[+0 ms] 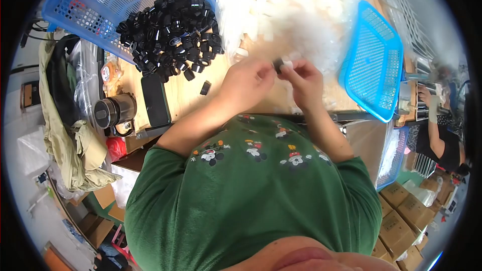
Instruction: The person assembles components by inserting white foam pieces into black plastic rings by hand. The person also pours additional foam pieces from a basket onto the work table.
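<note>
Just right of the black piece [278, 65], the right hand's [306, 83] fingers pinch a white piece [287, 63]; just left, the left hand's [249, 81] grip is unclear.

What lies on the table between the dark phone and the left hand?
One small black piece lies on bare wood between the phone and left hand, seen in the head view.

Blue bin [373, 65] blocks R side

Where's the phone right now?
In the head view, the phone lies on the table on the person's left, between the lidded jar and the lone black piece.
</note>
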### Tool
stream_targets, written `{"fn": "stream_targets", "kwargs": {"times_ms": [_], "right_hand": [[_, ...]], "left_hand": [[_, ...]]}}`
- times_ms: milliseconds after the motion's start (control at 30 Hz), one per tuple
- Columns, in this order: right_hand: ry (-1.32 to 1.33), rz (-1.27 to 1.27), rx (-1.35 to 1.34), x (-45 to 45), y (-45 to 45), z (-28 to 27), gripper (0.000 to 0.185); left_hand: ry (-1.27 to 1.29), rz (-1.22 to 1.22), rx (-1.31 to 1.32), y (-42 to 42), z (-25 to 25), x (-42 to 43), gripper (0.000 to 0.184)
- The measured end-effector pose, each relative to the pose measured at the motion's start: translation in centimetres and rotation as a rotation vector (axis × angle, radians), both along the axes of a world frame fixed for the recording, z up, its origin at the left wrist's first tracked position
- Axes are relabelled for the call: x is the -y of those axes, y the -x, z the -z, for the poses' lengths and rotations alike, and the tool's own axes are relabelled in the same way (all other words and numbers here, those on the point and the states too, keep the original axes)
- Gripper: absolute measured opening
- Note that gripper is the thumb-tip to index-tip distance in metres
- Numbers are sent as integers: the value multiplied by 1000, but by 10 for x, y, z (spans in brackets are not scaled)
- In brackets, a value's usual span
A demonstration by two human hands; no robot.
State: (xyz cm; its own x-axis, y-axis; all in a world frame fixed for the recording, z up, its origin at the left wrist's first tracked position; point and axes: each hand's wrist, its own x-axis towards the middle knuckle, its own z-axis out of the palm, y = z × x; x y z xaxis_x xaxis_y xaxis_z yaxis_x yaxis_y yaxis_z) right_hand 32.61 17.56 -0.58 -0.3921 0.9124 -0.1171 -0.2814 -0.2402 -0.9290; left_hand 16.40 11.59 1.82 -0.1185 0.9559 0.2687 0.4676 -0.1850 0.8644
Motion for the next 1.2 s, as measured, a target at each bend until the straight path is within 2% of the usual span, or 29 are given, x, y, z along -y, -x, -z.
{"fn": "stream_targets", "kwargs": {"times_ms": [33,133,200,433,533,733,900,967,1067,1167,1200], "right_hand": [[52,3,-35,0,-1,1,7],[196,-7,-153,-3,-6,3,5],[275,-40,-245,-3,-7,2,3],[249,-61,-246,0,-1,3,5],[246,-90,-236,1,-3,4,6],[350,-130,-262,-5,-16,3,7],[409,-259,-338,-8,-18,6,8],[389,-180,-340,-8,-12,5,8],[350,-150,-334,-6,-7,3,9],[288,-166,-283,-5,-6,9,9],[260,-172,-259,-6,-5,9,9]], "left_hand": [[22,16,-17,2,0,0,10],[185,37,322,3,3,5,8],[184,57,317,6,3,6,9],[163,79,89,2,-8,4,12],[73,101,40,-1,3,1,11],[-9,216,176,5,-2,10,5],[54,140,160,25,4,10,5],[22,161,159,27,4,11,6],[-189,237,46,23,-1,15,6],[34,81,19,33,4,10,5],[19,42,50,33,5,9,6]]}}
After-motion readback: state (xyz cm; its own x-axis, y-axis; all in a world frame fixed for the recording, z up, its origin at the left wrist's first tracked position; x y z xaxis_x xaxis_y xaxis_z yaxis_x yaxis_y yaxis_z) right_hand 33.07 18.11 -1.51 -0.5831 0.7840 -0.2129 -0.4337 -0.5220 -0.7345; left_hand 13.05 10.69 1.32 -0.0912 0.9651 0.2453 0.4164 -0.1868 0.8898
